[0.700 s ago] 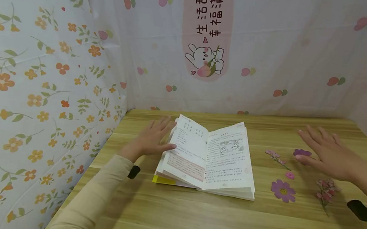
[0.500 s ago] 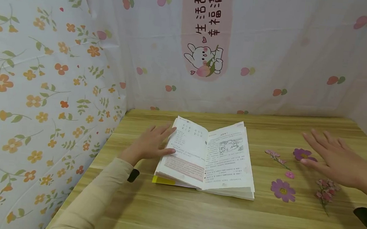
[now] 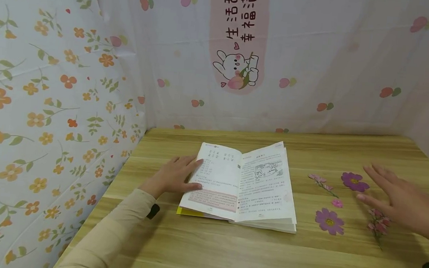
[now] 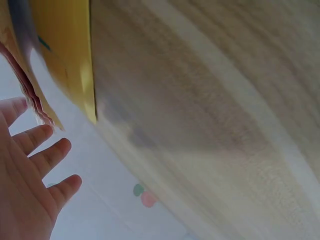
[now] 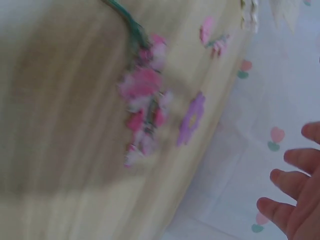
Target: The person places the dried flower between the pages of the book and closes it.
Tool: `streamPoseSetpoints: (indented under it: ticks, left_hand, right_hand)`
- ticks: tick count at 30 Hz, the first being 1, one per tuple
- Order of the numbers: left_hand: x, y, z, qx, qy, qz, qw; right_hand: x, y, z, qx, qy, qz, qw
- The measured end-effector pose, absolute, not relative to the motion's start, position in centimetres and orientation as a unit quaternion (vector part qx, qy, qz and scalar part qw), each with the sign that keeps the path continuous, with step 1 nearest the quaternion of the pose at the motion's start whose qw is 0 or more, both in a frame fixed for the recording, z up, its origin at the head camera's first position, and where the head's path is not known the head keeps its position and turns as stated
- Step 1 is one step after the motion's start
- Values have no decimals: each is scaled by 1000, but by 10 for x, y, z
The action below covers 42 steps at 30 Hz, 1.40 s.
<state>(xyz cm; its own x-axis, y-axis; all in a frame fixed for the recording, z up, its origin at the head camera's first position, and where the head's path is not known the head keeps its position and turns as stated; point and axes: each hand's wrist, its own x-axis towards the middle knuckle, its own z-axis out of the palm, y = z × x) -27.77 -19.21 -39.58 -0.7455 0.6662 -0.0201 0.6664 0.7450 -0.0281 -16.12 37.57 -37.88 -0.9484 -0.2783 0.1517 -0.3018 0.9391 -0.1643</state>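
An open book (image 3: 265, 186) with printed pages lies on the wooden table. Along the outer edge of its left-hand pages rests my left hand (image 3: 173, 175), thumb and fingers extended against the paper. In the left wrist view, the fingers (image 4: 49, 152) are spread beside the page edges and the yellow cover (image 4: 75, 55). My right hand (image 3: 402, 201) hovers at the right, fingers extended, holding nothing. Near it lie a purple flower (image 3: 352, 181) and a pink blossom sprig (image 3: 379, 223), partly overlapped by the hand in the head view.
Left of the right hand lie a mauve flower (image 3: 329, 221), a tiny pink flower (image 3: 337, 203) and a thin pink sprig (image 3: 322, 183). A patterned white cloth (image 3: 322, 62) hangs behind the table (image 3: 225, 260), and a floral one (image 3: 48, 92) at the left.
My left hand has come down slightly toward me, and the left-hand pages lie flatter. The right hand has drawn away to the right, uncovering more of the purple flower.
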Motion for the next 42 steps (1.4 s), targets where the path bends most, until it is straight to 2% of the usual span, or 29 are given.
streamPoseSetpoints:
  ticks: [6, 9, 19, 33, 42]
  left_hand:
    - [-277, -193, -399, 355, 934, -13, 24]
    - [-277, -194, -401, 351, 936, -14, 33]
    - [-279, -195, -408, 333, 939, -2, 82]
    - [-280, -194, -418, 322, 943, -2, 88]
    - [-274, -190, -419, 285, 951, 6, 119]
  right_hand:
    - [-149, 376, -390, 127, -977, 101, 142]
    - [-143, 377, -397, 102, -976, 124, 148]
    - [-123, 376, -422, 19, -964, 234, 123]
    - [-105, 378, -443, -87, -959, 261, 67]
    - [-105, 376, -450, -107, -954, 269, 77]
